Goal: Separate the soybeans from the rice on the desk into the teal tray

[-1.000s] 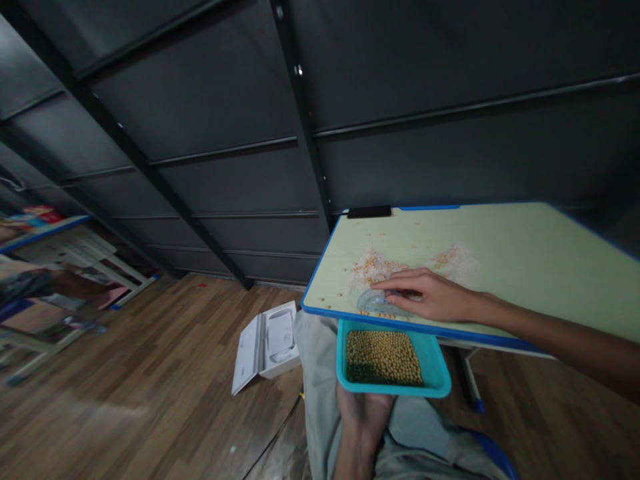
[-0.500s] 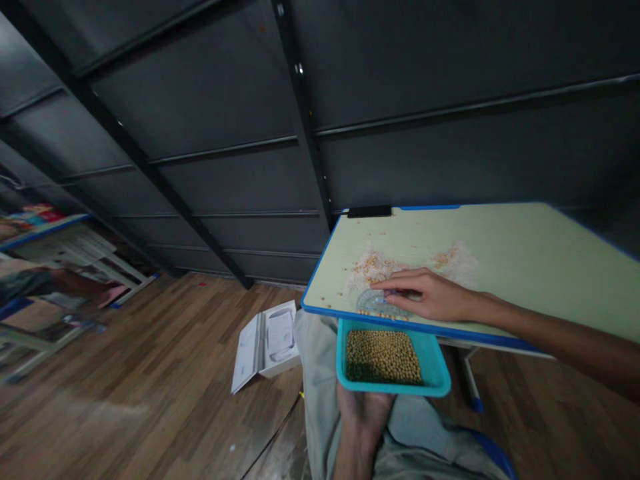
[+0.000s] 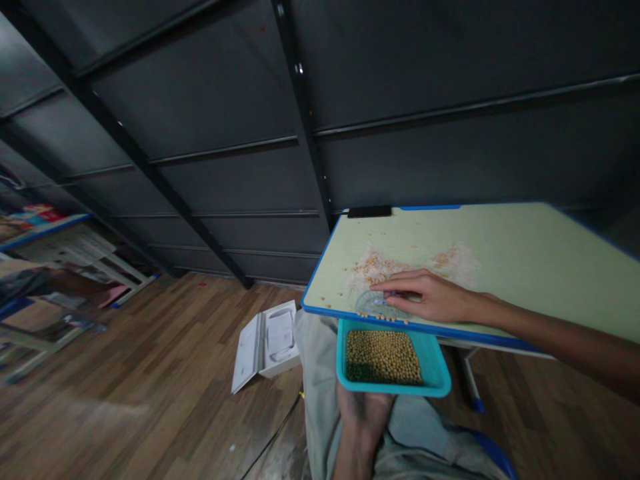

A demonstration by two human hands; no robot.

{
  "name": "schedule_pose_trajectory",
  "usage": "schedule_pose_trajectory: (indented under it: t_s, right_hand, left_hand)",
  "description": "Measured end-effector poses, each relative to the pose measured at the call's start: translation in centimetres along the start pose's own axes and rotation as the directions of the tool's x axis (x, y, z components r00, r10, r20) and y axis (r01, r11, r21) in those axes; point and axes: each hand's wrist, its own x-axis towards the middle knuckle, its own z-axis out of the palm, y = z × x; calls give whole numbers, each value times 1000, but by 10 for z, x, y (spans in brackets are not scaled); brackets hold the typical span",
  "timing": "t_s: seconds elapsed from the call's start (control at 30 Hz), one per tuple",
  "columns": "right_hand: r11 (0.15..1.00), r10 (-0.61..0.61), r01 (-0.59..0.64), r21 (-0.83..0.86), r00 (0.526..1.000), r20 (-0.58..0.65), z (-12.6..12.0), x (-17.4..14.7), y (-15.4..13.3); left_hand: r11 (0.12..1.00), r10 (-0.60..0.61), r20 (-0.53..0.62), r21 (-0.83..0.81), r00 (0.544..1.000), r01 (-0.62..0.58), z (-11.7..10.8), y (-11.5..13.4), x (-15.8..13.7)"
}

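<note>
My right hand point(image 3: 435, 295) is closed on a clear plastic protractor point(image 3: 369, 303), which lies flat on the table near its blue edge. A short row of yellow soybeans point(image 3: 385, 319) sits along that edge, just in front of the protractor. Below the edge, my left hand point(image 3: 367, 408) supports a turquoise tray point(image 3: 437, 373) from underneath; its fingers are mostly hidden by the tray. Many soybeans point(image 3: 383, 353) cover the tray's bottom. Behind the protractor lies a heap of white grains mixed with orange-yellow bits point(image 3: 373, 268).
A second heap of white grains point(image 3: 463, 263) is on the pale green table point(image 3: 530, 267). At the back edge sits a black flat object point(image 3: 369, 211). An open white box point(image 3: 277, 337) and a dark cable point(image 3: 273, 437) lie on the floor. Another person's leg point(image 3: 75, 283) shows at far left.
The soybeans in front of the protractor have shifted slightly closer to the table edge. Both hands and the tray stay in nearly the same place.
</note>
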Motion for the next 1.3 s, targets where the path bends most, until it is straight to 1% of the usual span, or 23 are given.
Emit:
schedule_pose_trajectory:
  t_s: [0.2,0.33,0.5,0.63,0.73,0.83,0.9,1.07,1.17,1.3]
  right_hand:
    - [1000,8,-8,13,1000,2,-1,0,-1]
    - [1000,4,-4,24,1000,6,-1,0,-3]
    - [999,-7,7,39,1000,2,-2,1,-5]
    - [998,-22,21,54,1000,14,0,0,-5]
    - [999,-25,24,23,999,21,1,-1,-4]
    - [998,-4,4,-57,1000,11,0,0,-2]
    - [994,17,-17,-104,1000,-1,-3,2,1]
    - [972,81,-90,-219,995,-51,-10,5,10]
    - [968,109,-126,-216,990,-89,-11,5,12]
    - [959,135,-174,-222,974,-182,-12,5,14]
  left_hand:
    - [1000,8,-13,1,1000,-8,-2,0,0]
    - [1000,11,-13,2,1000,-11,-1,-1,0]
    - [1000,5,13,-8,1000,-5,2,-1,0]
    - [1000,13,2,5,1000,-13,3,-1,0]
    - [999,16,-3,33,1000,-16,4,0,0]
    - [999,8,22,52,1000,-9,4,0,0]
    - [999,9,31,50,999,-10,3,0,0]
    - [999,-5,12,40,1000,5,1,1,-1]
    - [999,-1,8,46,1000,0,2,1,-2]
    - [1000,-6,-11,24,1000,7,4,1,-3]
